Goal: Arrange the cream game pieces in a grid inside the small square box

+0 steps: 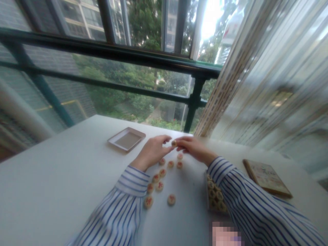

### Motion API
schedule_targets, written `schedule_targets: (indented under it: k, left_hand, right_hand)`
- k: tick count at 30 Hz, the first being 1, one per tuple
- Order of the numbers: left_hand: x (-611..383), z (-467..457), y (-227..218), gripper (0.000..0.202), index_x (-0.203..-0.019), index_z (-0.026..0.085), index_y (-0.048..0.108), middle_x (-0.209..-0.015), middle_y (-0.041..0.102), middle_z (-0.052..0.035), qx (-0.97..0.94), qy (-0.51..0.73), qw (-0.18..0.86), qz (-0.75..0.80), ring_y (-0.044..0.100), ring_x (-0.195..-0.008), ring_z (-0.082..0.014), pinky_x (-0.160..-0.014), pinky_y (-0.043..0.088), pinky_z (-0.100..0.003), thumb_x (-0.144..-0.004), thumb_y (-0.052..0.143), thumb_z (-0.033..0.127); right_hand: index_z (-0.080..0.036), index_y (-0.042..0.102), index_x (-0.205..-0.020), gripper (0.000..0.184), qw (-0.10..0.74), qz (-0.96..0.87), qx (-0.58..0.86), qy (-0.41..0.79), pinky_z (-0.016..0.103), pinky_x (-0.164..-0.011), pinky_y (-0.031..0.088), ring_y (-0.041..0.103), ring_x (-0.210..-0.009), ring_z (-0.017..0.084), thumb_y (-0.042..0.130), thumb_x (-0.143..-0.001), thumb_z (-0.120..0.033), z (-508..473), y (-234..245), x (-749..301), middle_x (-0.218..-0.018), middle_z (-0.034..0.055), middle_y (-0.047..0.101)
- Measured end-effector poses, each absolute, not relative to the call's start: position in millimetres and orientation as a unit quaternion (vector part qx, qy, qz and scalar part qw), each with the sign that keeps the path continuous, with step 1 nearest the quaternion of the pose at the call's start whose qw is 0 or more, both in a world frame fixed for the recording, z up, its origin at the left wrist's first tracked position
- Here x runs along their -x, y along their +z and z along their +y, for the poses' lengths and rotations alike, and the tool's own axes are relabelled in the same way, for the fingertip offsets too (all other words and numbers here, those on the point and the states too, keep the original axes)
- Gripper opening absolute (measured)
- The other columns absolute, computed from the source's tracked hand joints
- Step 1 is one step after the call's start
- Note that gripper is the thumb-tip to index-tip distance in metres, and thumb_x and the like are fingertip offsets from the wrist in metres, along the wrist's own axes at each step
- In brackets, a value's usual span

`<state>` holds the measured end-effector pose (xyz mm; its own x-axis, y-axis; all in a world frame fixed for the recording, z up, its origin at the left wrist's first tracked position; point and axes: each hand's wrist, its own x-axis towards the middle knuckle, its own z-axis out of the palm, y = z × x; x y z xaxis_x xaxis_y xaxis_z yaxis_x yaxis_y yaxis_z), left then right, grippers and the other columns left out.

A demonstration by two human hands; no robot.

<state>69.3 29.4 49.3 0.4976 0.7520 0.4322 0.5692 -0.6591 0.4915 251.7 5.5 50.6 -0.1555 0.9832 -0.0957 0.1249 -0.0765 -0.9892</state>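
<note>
Between the thumb and fingers of my right hand (192, 147) is a small round Chinese chess piece (174, 143), held above the table. My left hand (153, 150) is just left of it, its thumb and forefinger spread apart; the thumb tip comes close to the piece, and I cannot tell if they touch. Below the hands lie several pale round chess pieces (159, 186) with red markings, loosely grouped. One piece (171, 199) sits apart at the front. Under my right forearm is an open box (208, 194) full of more pieces, partly hidden by the sleeve.
On the white table (77, 177), a shallow tray (127, 149), possibly a box lid, lies at the back left. A flat wooden-edged box or book (268, 176) rests on the right. Behind the table are a dark green railing (128, 56) and a string curtain (225, 92).
</note>
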Motion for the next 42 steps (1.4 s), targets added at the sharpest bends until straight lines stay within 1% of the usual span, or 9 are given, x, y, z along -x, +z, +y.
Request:
schedule_targets:
  k: [6, 12, 20, 24, 31, 36, 42]
  left_hand:
    - [-75.0, 24.4, 53.5, 0.03, -0.096, 0.02, 0.062, -0.091, 0.066, -0.0049, -0.868, 0.319, 0.117, 0.363, 0.059, -0.084, -0.0172, -0.074, 0.046, -0.027, -0.08, 0.048, 0.041]
    - [-77.6, 21.0, 57.2, 0.027, -0.092, 0.02, 0.062, -0.085, 0.066, -0.0041, -0.874, 0.315, 0.102, 0.355, 0.06, -0.077, -0.0162, -0.072, 0.045, -0.027, -0.079, 0.05, 0.039]
    - [-76.0, 21.0, 59.7, 0.022, -0.092, 0.022, 0.06, -0.085, 0.066, -0.0013, -0.868, 0.322, 0.112, 0.361, 0.06, -0.077, -0.0156, -0.068, 0.045, -0.025, -0.078, 0.051, 0.036]
    - [-77.5, 19.7, 60.6, 0.023, -0.092, 0.021, 0.06, -0.084, 0.066, -0.0017, -0.866, 0.331, 0.11, 0.357, 0.06, -0.076, -0.0154, -0.067, 0.045, -0.025, -0.077, 0.052, 0.036]
    - [-81.2, 10.7, 66.3, 0.023, -0.093, 0.02, 0.06, -0.08, 0.065, -0.0024, -0.874, 0.333, 0.102, 0.338, 0.059, -0.073, -0.0148, -0.067, 0.045, -0.024, -0.077, 0.052, 0.034]
    - [-86.7, 4.3, 68.5, 0.022, -0.093, 0.02, 0.06, -0.078, 0.064, -0.0022, -0.88, 0.331, 0.104, 0.324, 0.059, -0.071, -0.0143, -0.068, 0.045, -0.025, -0.076, 0.052, 0.031]
    - [-91.7, -5.0, 67.3, 0.021, -0.091, 0.019, 0.061, -0.077, 0.064, -0.0021, -0.881, 0.33, 0.137, 0.31, 0.058, -0.07, -0.0142, -0.067, 0.045, -0.025, -0.075, 0.053, 0.031]
  right_hand:
    - [-0.019, 0.065, -0.087, 0.02, 0.415, -0.543, 0.494, 0.538, 0.018, -0.053, 0.036, 0.058, -0.069, 0.01, 0.06, -0.073, -0.032, 0.8, 53.2, -252.5, -0.08, 0.0027, 0.064]
    - [-0.018, 0.065, -0.088, 0.021, 0.412, -0.548, 0.5, 0.529, 0.019, -0.055, 0.037, 0.059, -0.071, 0.01, 0.059, -0.074, -0.033, -5.3, 55.3, -253.0, -0.083, 0.0031, 0.065]
    - [-0.019, 0.062, -0.095, 0.025, 0.413, -0.556, 0.544, 0.475, 0.02, -0.055, 0.038, 0.06, -0.073, 0.011, 0.055, -0.077, -0.035, -16.4, 56.7, -262.1, -0.097, 0.006, 0.066]
    - [-0.017, 0.063, -0.095, 0.025, 0.398, -0.581, 0.567, 0.426, 0.02, -0.054, 0.038, 0.061, -0.069, 0.011, 0.055, -0.076, -0.031, -28.2, 54.9, -267.6, -0.093, 0.0065, 0.067]
    - [-0.014, 0.064, -0.096, 0.027, 0.394, -0.621, 0.583, 0.345, 0.024, -0.06, 0.042, 0.059, -0.066, 0.012, 0.056, -0.075, -0.031, -53.6, 61.9, -282.8, -0.085, 0.0051, 0.066]
    - [-0.015, 0.064, -0.095, 0.029, 0.405, -0.619, 0.591, 0.321, 0.026, -0.062, 0.044, 0.059, -0.067, 0.013, 0.057, -0.075, -0.033, -71.9, 65.0, -296.9, -0.083, 0.0057, 0.066]
    - [-0.014, 0.064, -0.095, 0.029, 0.414, -0.621, 0.589, 0.308, 0.028, -0.065, 0.046, 0.059, -0.069, 0.014, 0.057, -0.075, -0.035, -87.1, 60.9, -311.3, -0.084, 0.0064, 0.066]
